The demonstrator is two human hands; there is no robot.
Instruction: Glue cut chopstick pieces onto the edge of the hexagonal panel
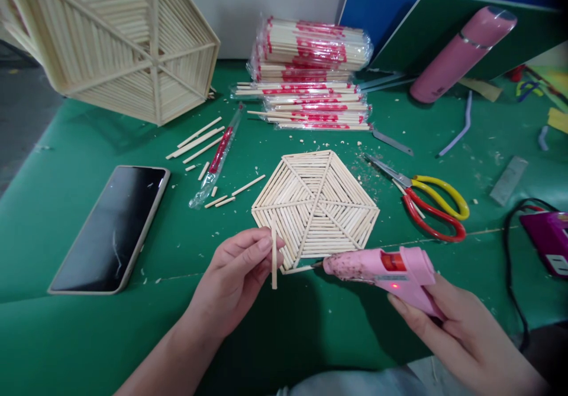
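Observation:
My left hand [237,274] pinches a short wooden stick [274,260] upright, just in front of the lower left edge of a flat hexagon made of wooden sticks [316,205] on the green table. My right hand [461,331] grips a pink hot glue gun [386,270]. Its nozzle points left at the hexagon's near edge, close to the stick.
A phone [110,225] lies at the left. Loose cut sticks [199,141] and a wrapped chopstick pair lie behind it. Chopstick packs [310,76] are stacked at the back. Scissors [426,198] lie right of the hexagon. A large stick structure [110,35], a pink flask [461,52] and a purple device [548,239] stand around.

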